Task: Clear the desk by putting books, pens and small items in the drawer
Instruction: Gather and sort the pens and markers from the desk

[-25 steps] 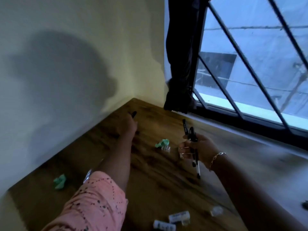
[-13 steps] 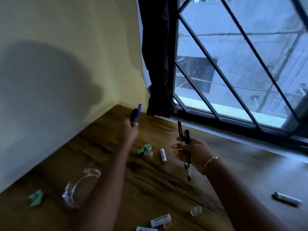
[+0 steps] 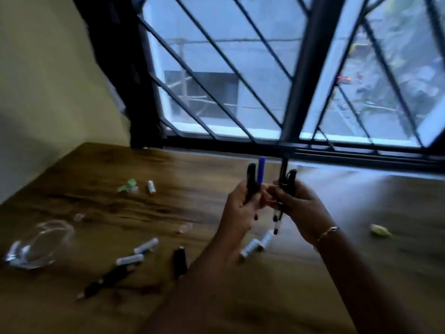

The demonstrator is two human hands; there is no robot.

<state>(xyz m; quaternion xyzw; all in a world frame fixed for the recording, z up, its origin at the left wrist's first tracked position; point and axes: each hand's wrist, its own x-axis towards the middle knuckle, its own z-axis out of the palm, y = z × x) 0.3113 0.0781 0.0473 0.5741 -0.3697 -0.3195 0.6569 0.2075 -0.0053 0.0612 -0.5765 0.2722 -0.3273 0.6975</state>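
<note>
Holding both hands together above the middle of the wooden table (image 3: 125, 208), the person has pens in each fist. The left hand (image 3: 242, 208) stands at the end of a forearm that reaches in from the near edge, palm turned toward the other hand. Its fingers (image 3: 252, 201) are curled round two pens held upright: a black marker (image 3: 251, 177) and, touching it, a pen with a blue cap (image 3: 261, 169) that stands a little higher. The right hand (image 3: 303, 208), with a thin bracelet (image 3: 328, 233) at the wrist, comes in from the near right corner and faces the left one, the two almost touching. It is closed round a bundle of black pens (image 3: 286, 179), whose tops stick up above the fist and whose lower ends hang out beneath it. Blur hides how many pens are in that bundle. Toward the far left corner lie a crumpled green scrap (image 3: 127, 185) and a short white tube (image 3: 151, 186) just beside it. Near the left edge sit clear plastic glasses (image 3: 38, 244). Between them and the left forearm lie two white tubes (image 3: 145, 245), a black pen (image 3: 108, 278) set aslant, and a short black piece (image 3: 180, 261). Below the hands, partly hidden, lie more white tubes (image 3: 256, 244). Toward the right edge rests a small yellow-green scrap (image 3: 379, 230). A barred window (image 3: 216, 68) runs along the far edge.
</note>
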